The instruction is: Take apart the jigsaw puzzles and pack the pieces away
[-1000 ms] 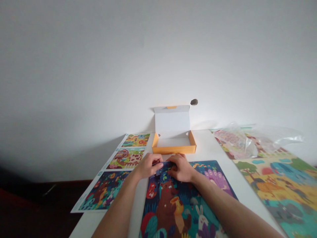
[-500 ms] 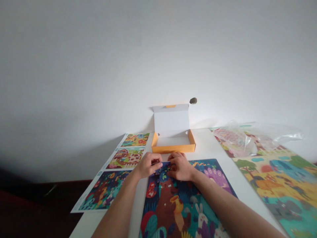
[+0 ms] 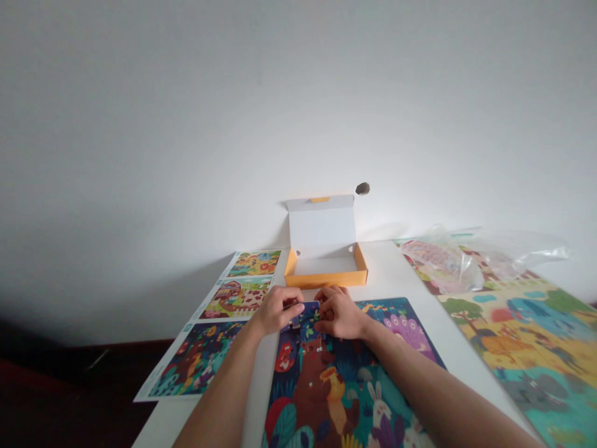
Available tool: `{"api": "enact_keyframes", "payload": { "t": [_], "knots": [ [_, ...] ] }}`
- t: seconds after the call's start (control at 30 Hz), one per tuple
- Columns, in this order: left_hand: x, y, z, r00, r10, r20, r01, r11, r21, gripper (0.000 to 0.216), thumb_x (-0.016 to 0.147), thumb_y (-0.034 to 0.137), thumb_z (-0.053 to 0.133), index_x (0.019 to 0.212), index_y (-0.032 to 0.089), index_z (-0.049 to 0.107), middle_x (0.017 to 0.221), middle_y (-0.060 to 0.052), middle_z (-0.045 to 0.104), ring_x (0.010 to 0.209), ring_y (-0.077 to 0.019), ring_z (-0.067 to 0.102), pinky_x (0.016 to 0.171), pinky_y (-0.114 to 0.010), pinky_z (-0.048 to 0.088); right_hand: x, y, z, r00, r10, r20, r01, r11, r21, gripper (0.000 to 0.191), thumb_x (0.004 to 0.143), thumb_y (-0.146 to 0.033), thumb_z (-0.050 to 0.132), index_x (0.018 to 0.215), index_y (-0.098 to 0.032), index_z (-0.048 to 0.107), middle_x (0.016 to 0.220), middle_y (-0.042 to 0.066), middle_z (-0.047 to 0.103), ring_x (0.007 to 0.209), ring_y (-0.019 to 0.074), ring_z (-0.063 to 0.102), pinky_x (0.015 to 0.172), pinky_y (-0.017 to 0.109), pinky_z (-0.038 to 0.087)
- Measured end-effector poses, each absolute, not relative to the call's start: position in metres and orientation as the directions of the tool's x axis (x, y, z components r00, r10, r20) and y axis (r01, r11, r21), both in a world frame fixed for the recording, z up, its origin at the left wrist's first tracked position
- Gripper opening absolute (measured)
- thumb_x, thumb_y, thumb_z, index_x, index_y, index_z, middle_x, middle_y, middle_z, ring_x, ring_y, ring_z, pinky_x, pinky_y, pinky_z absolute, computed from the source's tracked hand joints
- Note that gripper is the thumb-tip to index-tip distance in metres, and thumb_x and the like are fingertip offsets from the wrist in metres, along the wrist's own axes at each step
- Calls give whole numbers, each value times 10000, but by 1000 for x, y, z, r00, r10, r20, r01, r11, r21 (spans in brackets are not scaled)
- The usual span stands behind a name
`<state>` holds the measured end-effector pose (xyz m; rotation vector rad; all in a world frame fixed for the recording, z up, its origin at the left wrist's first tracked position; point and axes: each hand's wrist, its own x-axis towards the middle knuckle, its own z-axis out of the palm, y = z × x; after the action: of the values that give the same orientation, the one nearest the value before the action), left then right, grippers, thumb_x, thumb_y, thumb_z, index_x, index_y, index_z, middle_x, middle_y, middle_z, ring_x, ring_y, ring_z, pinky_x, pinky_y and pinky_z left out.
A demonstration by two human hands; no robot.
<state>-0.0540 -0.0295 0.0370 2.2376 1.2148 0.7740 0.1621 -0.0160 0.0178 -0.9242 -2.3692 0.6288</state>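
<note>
A dark jigsaw puzzle [image 3: 321, 386] with a bear, rabbits and a peacock lies in front of me. At its far left part, a dark blue puzzle piece [image 3: 309, 314] with green leaves sits slightly raised, its pale far edge showing. My left hand [image 3: 282, 309] pinches at the left side of this piece, thumb and fingers closed. My right hand [image 3: 339, 313] has its fingers curled in at the right side of the same piece, resting over the puzzle. The fingers partly hide the piece's sides, and my right forearm covers part of the puzzle.
An orange-and-white box [image 3: 326, 278] stands with its lid up against the wall. To the left lies a sheet with three pictures [image 3: 236, 298]. On the right lie another animal puzzle [image 3: 532, 348] and a clear plastic bag [image 3: 448, 261].
The piece between my hands looks a little flatter, and my left fingertips have shifted slightly. My right hand is nearly still. The camera view has moved very slightly.
</note>
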Motion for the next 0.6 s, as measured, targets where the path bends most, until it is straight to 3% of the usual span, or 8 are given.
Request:
{"api": "enact_keyframes", "payload": {
  "t": [0.43,0.6],
  "knots": [
    [-57,-26,32,422,850,317,514,-512,688,292,827,375,551,647,146,530,543,38,399,504,-86,355,500,-236,243,165,-13,18,-620,716,321,385,634,-670,115,657,-202,741,590,-182,650,927,1,630,931,186,559,880,341,335],
    [-57,-28,35,275,897,346,418,-436,797,285,826,381,556,659,153,518,565,39,394,510,-88,370,494,-232,249,166,-12,17,-562,704,435,207,629,-750,91,689,-164,689,608,-176,651,908,27,624,873,171,580,795,287,415]
  ]
}}
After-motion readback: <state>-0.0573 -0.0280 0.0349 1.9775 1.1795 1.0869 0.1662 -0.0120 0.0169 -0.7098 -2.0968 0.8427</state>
